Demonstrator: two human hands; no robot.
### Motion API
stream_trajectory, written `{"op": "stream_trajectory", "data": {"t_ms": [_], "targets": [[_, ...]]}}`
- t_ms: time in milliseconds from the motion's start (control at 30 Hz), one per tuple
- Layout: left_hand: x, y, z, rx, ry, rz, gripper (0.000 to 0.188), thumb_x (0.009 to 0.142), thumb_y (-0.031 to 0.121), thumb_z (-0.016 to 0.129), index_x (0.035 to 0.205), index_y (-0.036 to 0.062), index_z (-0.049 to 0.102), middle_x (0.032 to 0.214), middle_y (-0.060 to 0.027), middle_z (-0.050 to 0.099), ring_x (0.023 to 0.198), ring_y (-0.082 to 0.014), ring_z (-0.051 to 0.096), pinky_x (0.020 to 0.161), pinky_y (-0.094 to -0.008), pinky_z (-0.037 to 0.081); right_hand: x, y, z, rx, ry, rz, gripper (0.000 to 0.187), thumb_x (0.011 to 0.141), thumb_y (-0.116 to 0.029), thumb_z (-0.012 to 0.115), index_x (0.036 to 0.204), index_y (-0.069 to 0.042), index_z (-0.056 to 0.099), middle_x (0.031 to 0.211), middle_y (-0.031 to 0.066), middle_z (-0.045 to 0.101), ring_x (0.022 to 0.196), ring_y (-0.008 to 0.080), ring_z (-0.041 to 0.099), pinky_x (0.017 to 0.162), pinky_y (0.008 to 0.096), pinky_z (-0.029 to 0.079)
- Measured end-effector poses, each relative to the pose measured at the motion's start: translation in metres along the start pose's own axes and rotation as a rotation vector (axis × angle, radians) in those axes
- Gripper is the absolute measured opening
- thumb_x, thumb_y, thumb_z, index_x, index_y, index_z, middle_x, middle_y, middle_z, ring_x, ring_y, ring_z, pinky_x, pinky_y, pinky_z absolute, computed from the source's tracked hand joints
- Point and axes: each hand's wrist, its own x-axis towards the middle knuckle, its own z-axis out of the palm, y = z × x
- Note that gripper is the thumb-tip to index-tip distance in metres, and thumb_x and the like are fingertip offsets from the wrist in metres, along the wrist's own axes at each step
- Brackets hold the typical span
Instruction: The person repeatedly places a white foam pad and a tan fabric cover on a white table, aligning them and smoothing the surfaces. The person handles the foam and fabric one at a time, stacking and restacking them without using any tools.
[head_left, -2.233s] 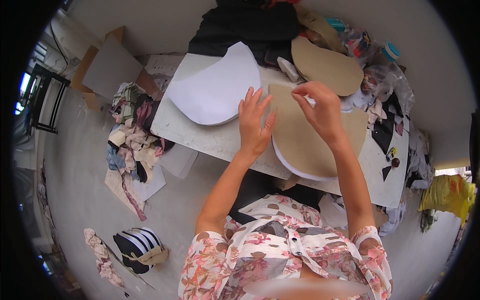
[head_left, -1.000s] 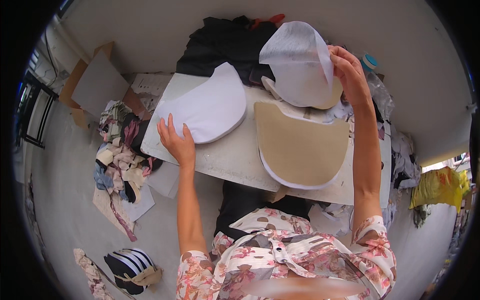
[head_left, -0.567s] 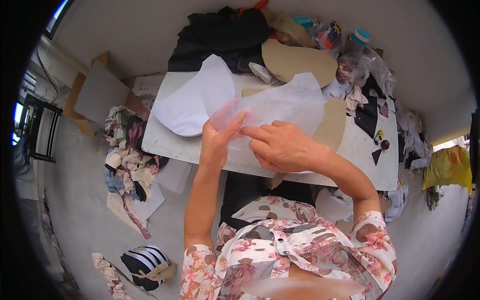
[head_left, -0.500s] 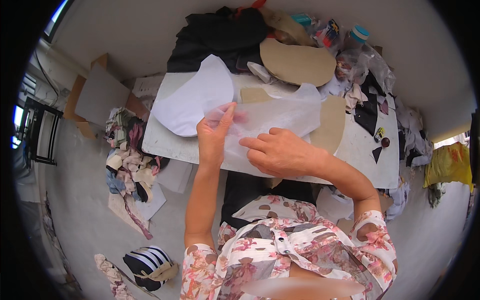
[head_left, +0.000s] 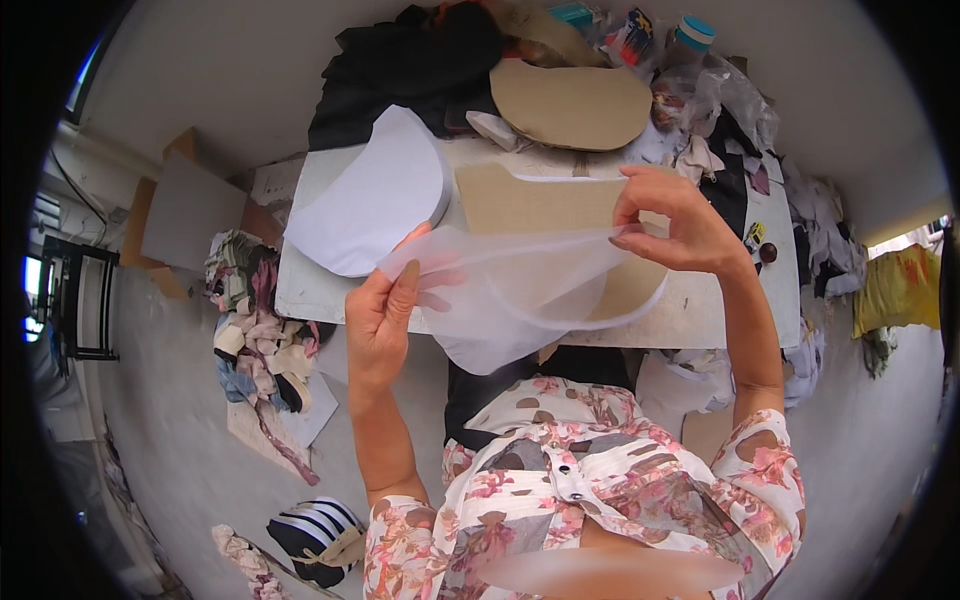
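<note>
A thin, see-through white fabric piece (head_left: 500, 270) with curved edges is stretched between my hands above the near part of the table. My left hand (head_left: 382, 315) is closed on its left end, thumb on top and fingers showing through the cloth. At the other end, my right hand (head_left: 685, 222) pinches the upper right corner between thumb and fingers. Under the fabric lies a tan curved pattern piece (head_left: 540, 202), partly seen through it, with a white edge along its rim. To the left rests a stack of white curved pieces (head_left: 375, 195).
A tan rounded board (head_left: 572, 105) lies at the back beside black cloth (head_left: 400, 75). Plastic bags and a jar with a blue lid (head_left: 693, 34) crowd the back right of the white table (head_left: 735, 305). Fabric scraps (head_left: 262, 340) are heaped at left; a striped shoe-like item (head_left: 312, 540) is on the floor.
My right hand has moved right and away from me and now pinches the fabric's corner. My left hand has shifted left and nearer, spreading the sheer piece and uncovering more tan piece.
</note>
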Motion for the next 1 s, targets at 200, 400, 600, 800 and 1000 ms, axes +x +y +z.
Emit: {"op": "stream_trajectory", "data": {"t_ms": [200, 400, 600, 800, 1000], "targets": [[-0.004, 0.001, -0.005, -0.181, -0.055, -0.018, 0.027, 0.099, 0.017, 0.048, 0.108, -0.005, 0.06, 0.083, -0.0166, 0.068, 0.067, -0.0228, 0.069, 0.05, -0.0258, 0.051, -0.05, -0.016, -0.023, 0.347, 0.133, 0.09, 0.014, 0.073, -0.01, 0.074, 0.077, -0.003, 0.062, 0.074, 0.0036, 0.063, 0.07, 0.0147, 0.06, 0.075, 0.0303, 0.05], [0.024, -0.011, 0.016, -0.079, 0.009, 0.032, 0.024, 0.099, 0.02, 0.05, 0.101, -0.0015, 0.061, 0.083, -0.0119, 0.068, 0.071, -0.0175, 0.066, 0.056, -0.0227, 0.046, -0.051, -0.03, -0.032, 0.353, 0.094, 0.171, 0.015, 0.075, -0.011, 0.073, 0.084, -0.001, 0.064, 0.078, 0.0046, 0.065, 0.069, 0.0134, 0.06, 0.069, 0.025, 0.047], [0.037, -0.041, 0.028, -0.156, -0.125, 0.085, 0.056, 0.087, 0.045, 0.064, 0.119, 0.0002, 0.056, 0.119, -0.0139, 0.06, 0.11, -0.0197, 0.056, 0.077, -0.0305, 0.049, -0.037, -0.031, -0.028, 0.381, -0.044, 0.212, 0.018, 0.082, -0.014, 0.067, 0.092, 0.001, 0.066, 0.08, 0.0044, 0.066, 0.072, 0.0109, 0.06, 0.068, 0.025, 0.048], [0.031, -0.044, 0.055, 0.308, -0.103, 0.31, 0.084, 0.062, 0.037, 0.086, 0.13, 0.0065, 0.049, 0.131, -0.0173, 0.052, 0.115, -0.0281, 0.055, 0.086, -0.0351, 0.05, -0.038, -0.032, -0.026, 0.404, -0.025, 0.222, 0.016, 0.081, -0.011, 0.067, 0.092, 0.002, 0.066, 0.079, 0.0048, 0.065, 0.068, 0.0105, 0.059, 0.065, 0.0245, 0.048], [0.045, -0.057, 0.108, 0.551, 0.043, 0.696, 0.076, 0.062, 0.017, 0.079, 0.131, 0.0123, 0.048, 0.142, -0.0206, 0.038, 0.135, -0.04, 0.03, 0.107, -0.054, 0.023, -0.034, -0.043, -0.017, 0.393, -0.083, 0.154, 0.016, 0.082, -0.011, 0.065, 0.094, 0.0, 0.065, 0.075, 0.0047, 0.064, 0.066, 0.0126, 0.059, 0.064, 0.0266, 0.048]]}}
